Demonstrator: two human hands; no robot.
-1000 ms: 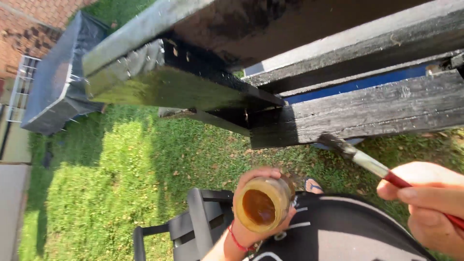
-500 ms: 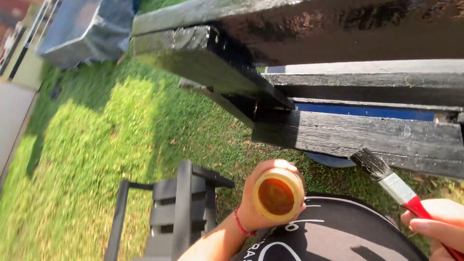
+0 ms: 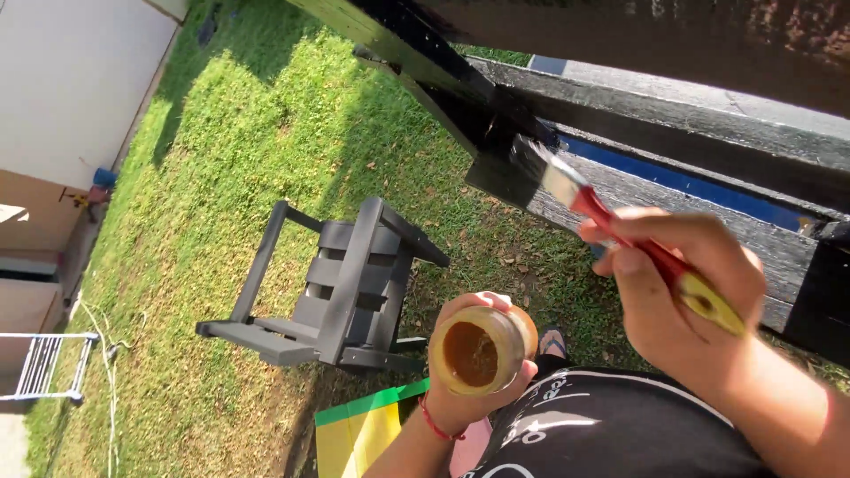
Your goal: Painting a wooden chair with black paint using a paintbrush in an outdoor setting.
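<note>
- The right hand (image 3: pixel 677 305) is clenched round the red-and-yellow handle of a flat paintbrush (image 3: pixel 567 186); its dark bristles rest on the end of a black-painted timber beam (image 3: pixel 620 115), at the corner where the beam meets the rail below.
- The left hand (image 3: pixel 469 389) grasps a small round tan pot of brown liquid (image 3: pixel 480 351), mouth tilted toward the camera, held low over the lap and well apart from the beam.
- Judgement: the step in hand is coating the beam end. Strokes are best run along the grain, bristles flexed lightly, not mashed.
- Judgement: the corner joint and the blue strip (image 3: pixel 691 184) behind call for a lightly loaded brush, so that no run forms or strays onto the blue.
- Judgement: the pot sits at a tilt; levelling it guards against a spill onto the dark printed shirt (image 3: pixel 611 425).
- A grey slatted wooden chair (image 3: pixel 341 288) lies tipped on the sunlit grass (image 3: pixel 239 133), clear of drips.
</note>
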